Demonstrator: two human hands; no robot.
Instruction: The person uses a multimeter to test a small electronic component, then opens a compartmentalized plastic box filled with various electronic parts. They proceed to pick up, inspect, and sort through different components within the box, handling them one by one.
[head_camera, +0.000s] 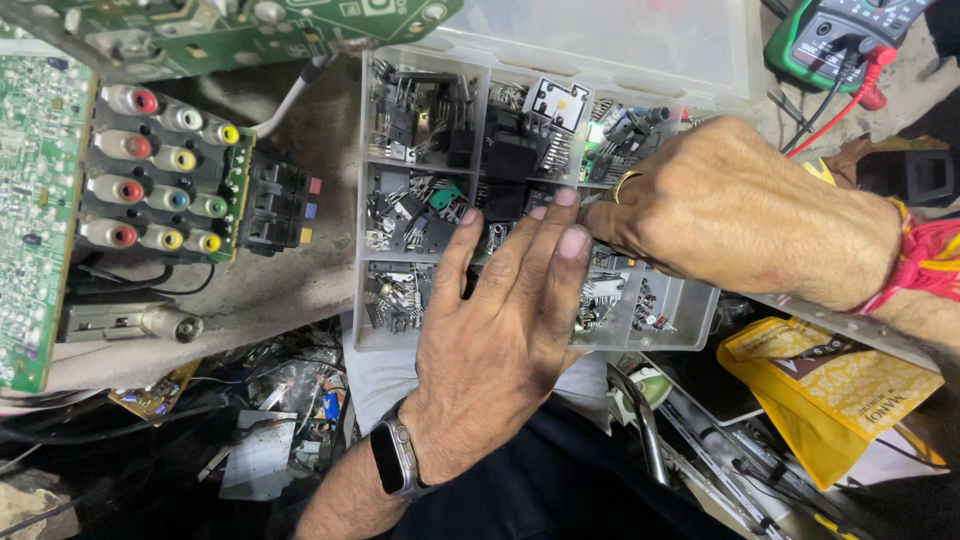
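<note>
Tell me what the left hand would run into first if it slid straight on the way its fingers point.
The left hand lies flat on the compartment box, fingers pointing up and slightly right. Its fingertips already almost touch the right hand, so it would likely meet that first; depth is unclear.

Right hand (740, 215) fingertips and tray (372, 200) middle compartments, hidden beneath hands.

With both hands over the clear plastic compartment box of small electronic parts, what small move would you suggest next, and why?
Probably lift the left hand aside: it lies flat across the middle compartments of the clear plastic compartment box, hiding parts where the right hand is reaching in with its fingers.
</note>
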